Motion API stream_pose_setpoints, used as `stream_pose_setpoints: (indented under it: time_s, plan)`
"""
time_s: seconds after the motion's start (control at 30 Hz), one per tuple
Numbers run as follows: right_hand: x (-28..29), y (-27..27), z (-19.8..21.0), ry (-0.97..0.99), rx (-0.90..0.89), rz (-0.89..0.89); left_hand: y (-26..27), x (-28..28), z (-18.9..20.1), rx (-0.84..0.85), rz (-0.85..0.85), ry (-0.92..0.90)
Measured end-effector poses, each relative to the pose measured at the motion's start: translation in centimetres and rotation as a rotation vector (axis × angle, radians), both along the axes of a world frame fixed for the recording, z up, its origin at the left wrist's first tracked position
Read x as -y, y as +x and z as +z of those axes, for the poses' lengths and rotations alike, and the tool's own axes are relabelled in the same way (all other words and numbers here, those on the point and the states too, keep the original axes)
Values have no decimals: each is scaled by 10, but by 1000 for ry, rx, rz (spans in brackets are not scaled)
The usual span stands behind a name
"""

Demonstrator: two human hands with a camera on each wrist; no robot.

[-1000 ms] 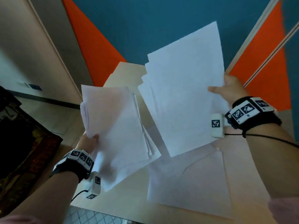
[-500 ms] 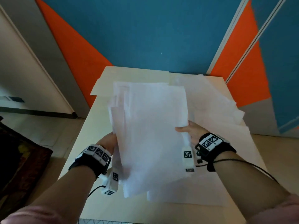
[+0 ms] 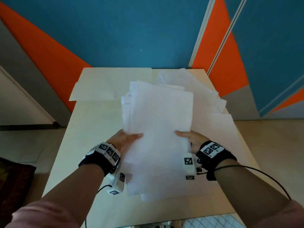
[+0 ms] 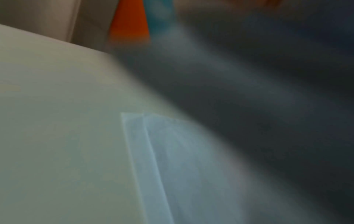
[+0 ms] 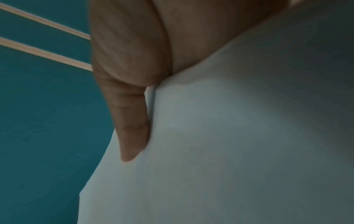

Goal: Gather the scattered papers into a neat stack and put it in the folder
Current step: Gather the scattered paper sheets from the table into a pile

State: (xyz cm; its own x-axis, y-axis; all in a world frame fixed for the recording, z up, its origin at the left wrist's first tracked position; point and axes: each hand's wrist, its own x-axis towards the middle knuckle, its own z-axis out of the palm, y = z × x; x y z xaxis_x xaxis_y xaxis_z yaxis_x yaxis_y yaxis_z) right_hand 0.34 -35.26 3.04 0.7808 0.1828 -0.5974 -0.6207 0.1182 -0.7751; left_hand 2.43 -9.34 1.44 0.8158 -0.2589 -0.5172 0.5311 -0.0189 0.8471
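Halfway there: bundle gathered, not yet squared or filed.
Both left hand and right hand gripping uneven paper bundle above table; loose sheets remaining at right; folder lying far-left, unfilled.

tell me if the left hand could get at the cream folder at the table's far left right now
Probably not yet: the left hand grips the white paper stack together with the right hand. Nothing blocks the flat cream folder.
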Motion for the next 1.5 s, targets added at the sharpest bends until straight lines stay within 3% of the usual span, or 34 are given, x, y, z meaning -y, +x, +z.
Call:
stream_pose_setpoints:
  time_s: [0.13, 0.23, 0.37, 0.47, 0.57, 0.73, 0.87, 1.0, 1.1, 1.27, 1.37, 1.5]
  plan:
    - [31, -13, 10, -178, 74, -56, 8, 32, -5, 53, -80, 51]
    - [71, -17, 22, -303, 123, -238, 15, 51, -9, 92, -251, 150]
    - [125, -29, 24, -336, 140, -477, 21, 57, -30, 139, -284, 475]
    - [162, -37, 4, -409, 94, -498, 27, 54, -46, 246, -287, 791]
    - [184, -42, -5, -435, 85, -503, 40, 51, -50, 265, -197, 937]
    - [185, -42, 15, -349, 110, -518, 68, 58, -52, 143, -261, 1206]
    - [198, -32, 6, -323, 170, -485, 85, 66, -61, 41, -224, 1262]
    - [204, -25, 4, -334, 161, -492, 96, 61, -69, -35, -204, 1173]
    - [206, -23, 3, -352, 151, -500, 101, 63, -66, -70, -275, 1237]
    - [204, -18, 4, -349, 106, -507, 104, 64, -68, -22, -147, 1027]
    - [211, -17, -4, -383, 102, -498, 100, 55, -58, 77, -221, 1084]
    - [210, -15, -4, -406, 60, -475, 99, 34, -34, 234, -127, 1129]
